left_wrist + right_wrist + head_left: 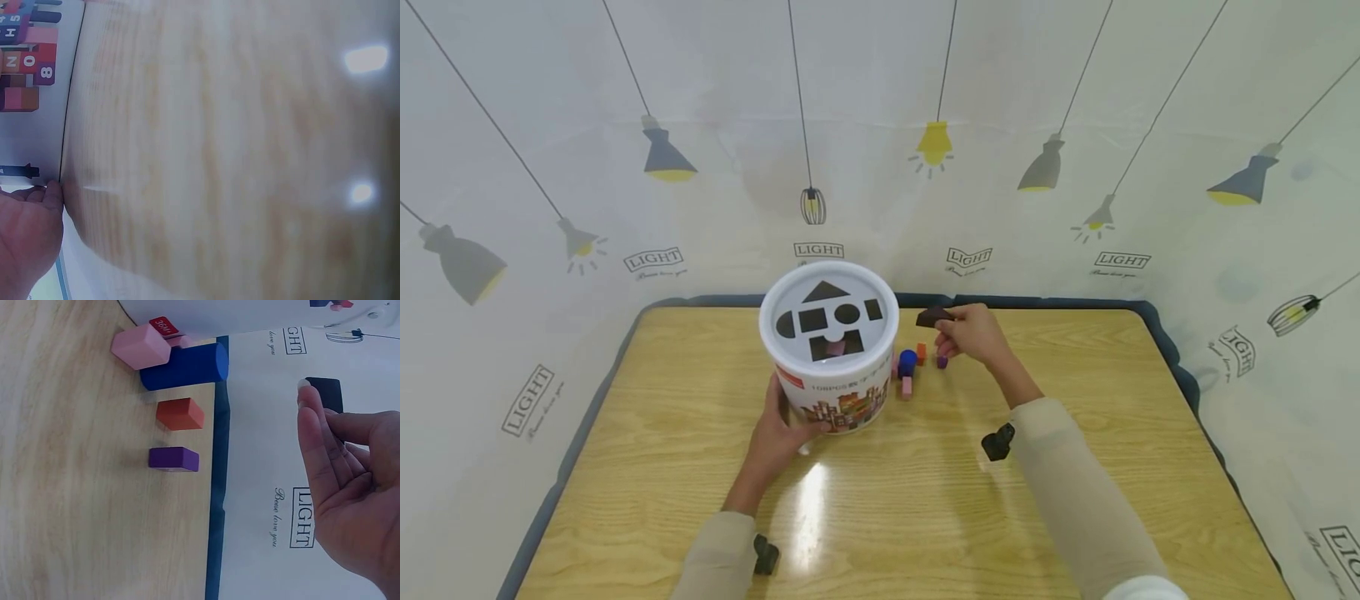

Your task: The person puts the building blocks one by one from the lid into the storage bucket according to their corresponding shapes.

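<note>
A white shape-sorter bucket with dark cut-outs in its lid stands on the wooden table. My left hand grips its near left side; the left wrist view shows the hand against the printed bucket wall. My right hand is raised to the right of the bucket and pinches a dark block, also visible as the dark block in the fingers. Below lie a blue cylinder, pink block, orange block and purple block.
The loose blocks sit just right of the bucket: blue cylinder, pink block, orange block, purple block. A dark blue rim borders the table, and a lamp-printed backdrop closes it in on three sides.
</note>
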Demonstrator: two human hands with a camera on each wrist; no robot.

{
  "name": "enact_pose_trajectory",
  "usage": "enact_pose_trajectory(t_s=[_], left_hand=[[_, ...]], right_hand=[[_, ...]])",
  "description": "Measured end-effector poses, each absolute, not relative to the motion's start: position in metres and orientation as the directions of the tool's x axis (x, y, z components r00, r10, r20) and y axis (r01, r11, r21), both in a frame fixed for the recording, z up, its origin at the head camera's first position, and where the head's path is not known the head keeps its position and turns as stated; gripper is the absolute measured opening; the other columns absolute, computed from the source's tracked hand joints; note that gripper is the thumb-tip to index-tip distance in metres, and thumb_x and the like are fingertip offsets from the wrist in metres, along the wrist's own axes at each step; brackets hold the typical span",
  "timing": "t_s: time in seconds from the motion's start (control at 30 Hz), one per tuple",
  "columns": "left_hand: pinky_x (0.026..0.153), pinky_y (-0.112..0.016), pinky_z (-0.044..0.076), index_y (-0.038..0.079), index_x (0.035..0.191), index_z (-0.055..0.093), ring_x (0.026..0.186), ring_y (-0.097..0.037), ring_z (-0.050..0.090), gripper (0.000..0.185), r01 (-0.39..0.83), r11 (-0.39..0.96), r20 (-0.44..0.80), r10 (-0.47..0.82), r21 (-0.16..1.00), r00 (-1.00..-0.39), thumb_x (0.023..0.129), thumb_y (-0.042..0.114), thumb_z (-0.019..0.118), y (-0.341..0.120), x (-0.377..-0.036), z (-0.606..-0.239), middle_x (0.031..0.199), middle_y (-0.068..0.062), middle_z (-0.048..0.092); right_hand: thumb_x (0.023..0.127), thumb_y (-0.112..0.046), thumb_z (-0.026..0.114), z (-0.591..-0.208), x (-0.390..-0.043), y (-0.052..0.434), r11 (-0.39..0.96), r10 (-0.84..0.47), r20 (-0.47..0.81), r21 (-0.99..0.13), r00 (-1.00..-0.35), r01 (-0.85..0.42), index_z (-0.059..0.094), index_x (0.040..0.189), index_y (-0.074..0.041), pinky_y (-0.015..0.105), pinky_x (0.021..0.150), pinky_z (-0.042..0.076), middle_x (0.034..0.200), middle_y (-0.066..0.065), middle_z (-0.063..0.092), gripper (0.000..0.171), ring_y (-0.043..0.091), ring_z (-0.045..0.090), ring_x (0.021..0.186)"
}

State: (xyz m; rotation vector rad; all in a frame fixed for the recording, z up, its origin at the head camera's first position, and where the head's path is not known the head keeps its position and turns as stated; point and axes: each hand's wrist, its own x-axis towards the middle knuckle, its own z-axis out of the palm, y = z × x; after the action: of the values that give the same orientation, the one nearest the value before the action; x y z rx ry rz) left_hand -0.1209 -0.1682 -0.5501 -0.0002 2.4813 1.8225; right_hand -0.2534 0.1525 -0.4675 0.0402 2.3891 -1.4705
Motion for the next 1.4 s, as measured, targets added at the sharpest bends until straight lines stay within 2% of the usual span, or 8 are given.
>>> enact_pose_trajectory(t_s=[0.1, 0.3, 0.37, 0.5, 0.63, 0.97, 1.13, 1.4], left_hand=[[0.123, -0.042, 0.015, 0.032, 0.157, 0.003, 0.149, -0.024, 0.014, 0.122, -0.037, 0.289, -0.048, 0.031, 0.957, -0.998, 0.070, 0.019, 0.088, -0.171, -0.126, -0.565, 0.163, -0.003, 0.015], [0.123, -0.040, 0.017, 0.043, 0.154, 0.003, 0.149, -0.021, 0.016, 0.123, -0.021, 0.304, -0.026, 0.015, 0.953, -1.000, 0.067, 0.028, 0.090, -0.175, -0.132, -0.586, 0.162, 0.003, 0.016], [0.123, -0.040, 0.018, 0.045, 0.153, 0.004, 0.148, -0.020, 0.017, 0.124, -0.010, 0.301, -0.014, 0.012, 0.954, -1.000, 0.066, 0.030, 0.090, -0.175, -0.133, -0.588, 0.162, 0.004, 0.017], [0.122, -0.041, 0.019, 0.047, 0.152, 0.004, 0.148, -0.020, 0.019, 0.124, -0.002, 0.301, -0.005, 0.010, 0.954, -1.000, 0.065, 0.030, 0.091, -0.175, -0.132, -0.587, 0.162, 0.004, 0.018], [0.123, -0.041, 0.018, 0.047, 0.152, 0.004, 0.148, -0.019, 0.018, 0.123, 0.003, 0.301, -0.001, 0.013, 0.954, -1.000, 0.065, 0.032, 0.090, -0.175, -0.133, -0.587, 0.162, 0.005, 0.018], [0.123, -0.043, 0.017, 0.047, 0.152, 0.002, 0.149, -0.021, 0.017, 0.122, -0.008, 0.317, -0.015, 0.021, 0.948, -1.000, 0.067, 0.033, 0.089, -0.176, -0.132, -0.588, 0.162, 0.004, 0.016], [0.123, -0.041, 0.018, 0.050, 0.151, 0.003, 0.148, -0.019, 0.017, 0.123, -0.019, 0.312, -0.022, 0.008, 0.950, -1.000, 0.066, 0.034, 0.090, -0.176, -0.132, -0.588, 0.162, 0.007, 0.017], [0.123, -0.041, 0.018, 0.048, 0.152, 0.005, 0.148, -0.019, 0.018, 0.123, 0.009, 0.296, 0.005, 0.016, 0.955, -1.000, 0.065, 0.031, 0.090, -0.175, -0.133, -0.589, 0.161, 0.005, 0.018]], right_hand=[[0.098, -0.014, 0.057, -0.462, -0.255, 0.152, 0.472, -0.144, -0.289, -0.861, -0.946, 0.191, 0.061, 0.122, 0.006, 0.043, 0.074, 0.063, 0.085, 0.018, 0.071, 0.031, 0.017, 0.069, 0.064], [0.098, -0.015, 0.057, -0.455, -0.259, 0.151, 0.481, -0.138, -0.283, -0.857, -0.949, 0.186, 0.047, 0.139, 0.008, 0.039, 0.070, 0.063, 0.090, 0.022, 0.071, 0.047, 0.017, 0.070, 0.063], [0.098, -0.015, 0.057, -0.451, -0.260, 0.151, 0.478, -0.140, -0.280, -0.859, -0.950, 0.183, 0.049, 0.136, 0.008, 0.041, 0.072, 0.063, 0.089, 0.021, 0.071, 0.045, 0.019, 0.071, 0.065], [0.099, -0.016, 0.056, -0.442, -0.261, 0.148, 0.475, -0.144, -0.259, -0.865, -0.955, 0.163, 0.061, 0.120, 0.006, 0.044, 0.076, 0.062, 0.084, 0.017, 0.069, 0.031, 0.025, 0.072, 0.070], [0.099, -0.016, 0.056, -0.433, -0.262, 0.146, 0.487, -0.140, -0.230, -0.863, -0.963, 0.135, 0.063, 0.112, 0.003, 0.038, 0.070, 0.063, 0.084, 0.017, 0.068, 0.024, 0.023, 0.071, 0.069], [0.100, -0.018, 0.056, -0.416, -0.264, 0.140, 0.500, -0.174, -0.191, -0.862, -0.966, 0.080, 0.058, 0.127, 0.005, 0.040, 0.072, 0.063, 0.094, 0.027, 0.069, 0.036, 0.033, 0.072, 0.077], [0.100, -0.020, 0.056, -0.404, -0.263, 0.134, 0.519, -0.179, -0.160, -0.854, -0.971, 0.045, 0.058, 0.128, 0.002, 0.031, 0.067, 0.063, 0.090, 0.022, 0.069, 0.036, 0.030, 0.072, 0.075], [0.100, -0.019, 0.056, -0.391, -0.260, 0.124, 0.496, -0.183, -0.128, -0.868, -0.975, 0.020, 0.058, 0.129, 0.002, 0.030, 0.065, 0.063, 0.084, 0.016, 0.070, 0.036, 0.028, 0.071, 0.072]])
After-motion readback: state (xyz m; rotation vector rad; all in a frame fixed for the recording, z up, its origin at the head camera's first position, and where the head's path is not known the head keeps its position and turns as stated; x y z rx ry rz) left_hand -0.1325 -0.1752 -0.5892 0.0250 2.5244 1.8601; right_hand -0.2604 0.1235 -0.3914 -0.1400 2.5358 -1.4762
